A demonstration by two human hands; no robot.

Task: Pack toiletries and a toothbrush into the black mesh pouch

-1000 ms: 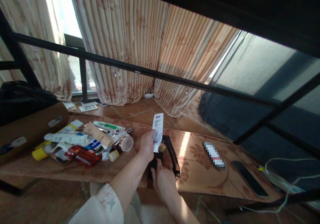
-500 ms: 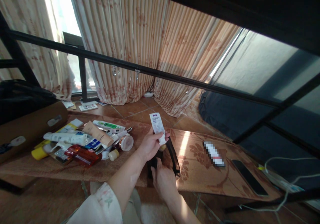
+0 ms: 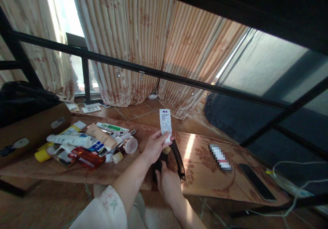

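Note:
My left hand (image 3: pixel 155 145) pinches a small white tube (image 3: pixel 165 124) with a purple mark, holding it upright above a black pouch (image 3: pixel 176 157) on the low table (image 3: pixel 205 174). My right hand (image 3: pixel 167 184) grips the near edge of that black pouch, keeping it open. A small beige cap (image 3: pixel 166 150) shows just under the tube at the pouch mouth. A pile of tubes and bottles (image 3: pixel 87 143) lies to the left on the table.
A cardboard box (image 3: pixel 28 130) stands at far left. A dark phone (image 3: pixel 256 181) and a blurred card (image 3: pixel 219 157) lie on the right of the table, with white cables (image 3: pixel 294 188) beyond. A black bed-frame rail (image 3: pixel 153 73) crosses in front of curtains.
My left hand has turned the white tube and raised it slightly, now upright with its label facing me. My right hand stays on the pouch.

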